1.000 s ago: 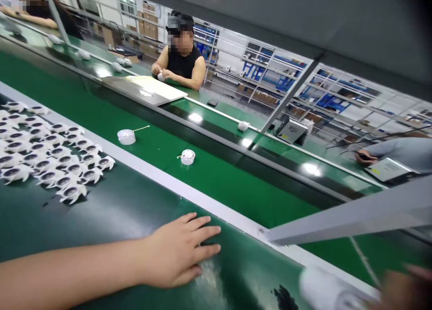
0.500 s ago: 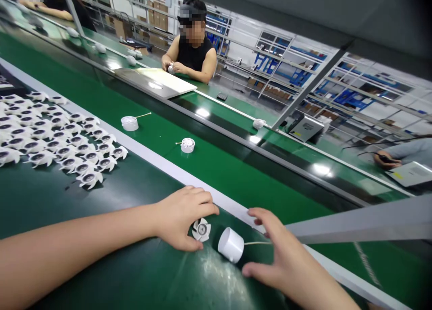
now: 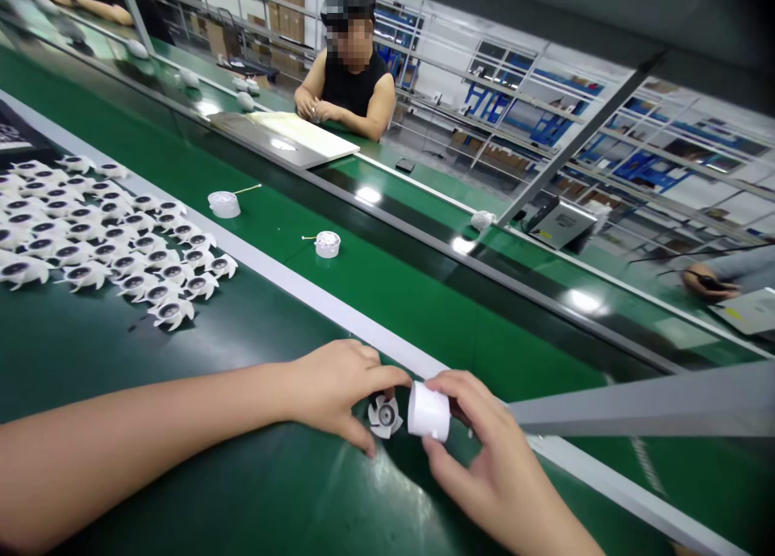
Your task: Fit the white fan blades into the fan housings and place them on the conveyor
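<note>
Thumb and fingers of my right hand (image 3: 478,443) are round a white cylindrical housing (image 3: 429,412), its open end facing left. Just left of it, a small white fan wheel (image 3: 385,416) with a grey hub lies between the spread thumb and fingers of my left hand (image 3: 348,395). The left index fingertip reaches close to the housing's rim; whether it touches is unclear. Many white fan wheels (image 3: 124,261) sit in rows on the dark green worktop (image 3: 254,475) at the left.
Beyond a pale rail (image 3: 291,288), a green belt (image 3: 400,298) carries two white round parts (image 3: 328,244) (image 3: 224,204) with thin wires. A grey metal post (image 3: 642,395) crosses at the right. A person (image 3: 354,80) works across the line.
My right hand has closed round the housing, which now stands higher and further right. My left hand and the fan wheel have shifted right. The wired parts on the belt moved slightly left.
</note>
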`<state>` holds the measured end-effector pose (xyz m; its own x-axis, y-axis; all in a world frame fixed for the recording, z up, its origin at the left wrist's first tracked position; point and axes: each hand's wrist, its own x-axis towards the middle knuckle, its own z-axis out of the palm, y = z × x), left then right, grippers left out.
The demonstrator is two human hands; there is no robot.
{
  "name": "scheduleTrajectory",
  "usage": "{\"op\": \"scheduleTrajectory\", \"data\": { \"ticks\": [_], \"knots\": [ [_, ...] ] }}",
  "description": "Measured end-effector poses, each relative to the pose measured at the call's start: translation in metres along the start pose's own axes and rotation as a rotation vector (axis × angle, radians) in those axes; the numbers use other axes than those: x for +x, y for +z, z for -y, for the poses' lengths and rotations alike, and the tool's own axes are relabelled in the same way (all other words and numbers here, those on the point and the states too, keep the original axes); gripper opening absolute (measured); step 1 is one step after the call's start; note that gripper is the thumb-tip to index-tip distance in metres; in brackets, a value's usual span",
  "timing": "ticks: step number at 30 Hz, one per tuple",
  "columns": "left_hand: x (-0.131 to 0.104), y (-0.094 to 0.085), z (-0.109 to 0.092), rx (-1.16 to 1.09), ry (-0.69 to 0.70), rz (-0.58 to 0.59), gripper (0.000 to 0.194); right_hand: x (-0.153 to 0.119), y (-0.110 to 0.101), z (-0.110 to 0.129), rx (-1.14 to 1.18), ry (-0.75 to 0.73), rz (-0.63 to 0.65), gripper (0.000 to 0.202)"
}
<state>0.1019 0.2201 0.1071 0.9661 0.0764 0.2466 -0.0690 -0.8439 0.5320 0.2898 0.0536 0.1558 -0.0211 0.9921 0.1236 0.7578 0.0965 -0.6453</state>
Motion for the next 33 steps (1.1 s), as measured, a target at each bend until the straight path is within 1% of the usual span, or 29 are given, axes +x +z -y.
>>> {"op": "scheduleTrajectory", "data": {
  "ticks": [2, 4, 6, 7, 9, 11, 13, 16, 18, 21, 24, 27, 30, 31, 32, 33],
  "knots": [
    [0.0, -0.003, 0.001, -0.075, 0.003, -0.043, 0.084, -0.001, 0.002, 0.004, -0.033, -0.074, 0.007, 0.049],
    [0.001, -0.007, 0.003, -0.171, 0.015, -0.088, 0.084, -0.001, 0.008, 0.007, -0.077, -0.111, -0.019, 0.054],
    [0.002, -0.01, 0.006, -0.229, 0.039, -0.131, 0.074, 0.0, 0.014, 0.008, -0.112, -0.126, -0.074, 0.054],
    [0.002, -0.011, 0.007, -0.24, 0.052, -0.155, 0.068, 0.0, 0.017, 0.008, -0.123, -0.137, -0.089, 0.05],
    [0.003, -0.011, 0.009, -0.242, 0.073, -0.197, 0.058, 0.0, 0.023, 0.009, -0.136, -0.177, -0.066, 0.037],
    [0.003, -0.011, 0.009, -0.235, 0.088, -0.218, 0.049, 0.0, 0.028, 0.009, -0.156, -0.22, -0.007, 0.03],
    [0.002, -0.011, 0.009, -0.224, 0.1, -0.208, 0.038, 0.0, 0.032, 0.008, -0.177, -0.222, 0.02, 0.03],
    [0.002, -0.012, 0.008, -0.223, 0.088, -0.15, 0.019, -0.001, 0.036, 0.003, -0.188, -0.166, 0.012, 0.025],
    [0.002, -0.014, 0.009, -0.246, 0.069, -0.12, 0.013, -0.001, 0.038, -0.001, -0.183, -0.13, 0.007, 0.02],
    [0.004, -0.015, 0.012, -0.295, 0.061, -0.094, 0.012, -0.001, 0.04, -0.004, -0.182, -0.113, 0.019, 0.016],
    [0.005, -0.014, 0.015, -0.321, 0.076, -0.072, 0.011, 0.0, 0.041, -0.001, -0.225, -0.098, 0.032, 0.02],
    [0.003, -0.012, 0.016, -0.301, 0.079, -0.085, 0.013, 0.002, 0.037, 0.003, -0.213, -0.06, 0.07, 0.019],
    [0.0, -0.012, 0.016, -0.224, 0.047, -0.167, 0.027, 0.007, 0.033, 0.0, -0.188, -0.078, 0.126, 0.017],
    [-0.001, -0.013, 0.015, -0.193, 0.029, -0.205, 0.028, 0.008, 0.032, -0.003, -0.201, -0.095, 0.121, 0.016],
    [-0.002, -0.015, 0.015, -0.159, 0.013, -0.242, 0.027, 0.01, 0.031, -0.006, -0.234, -0.103, 0.083, 0.016],
    [-0.002, -0.017, 0.014, -0.121, 0.003, -0.273, 0.024, 0.012, 0.029, -0.01, -0.288, -0.095, 0.011, 0.017]
  ]
}}
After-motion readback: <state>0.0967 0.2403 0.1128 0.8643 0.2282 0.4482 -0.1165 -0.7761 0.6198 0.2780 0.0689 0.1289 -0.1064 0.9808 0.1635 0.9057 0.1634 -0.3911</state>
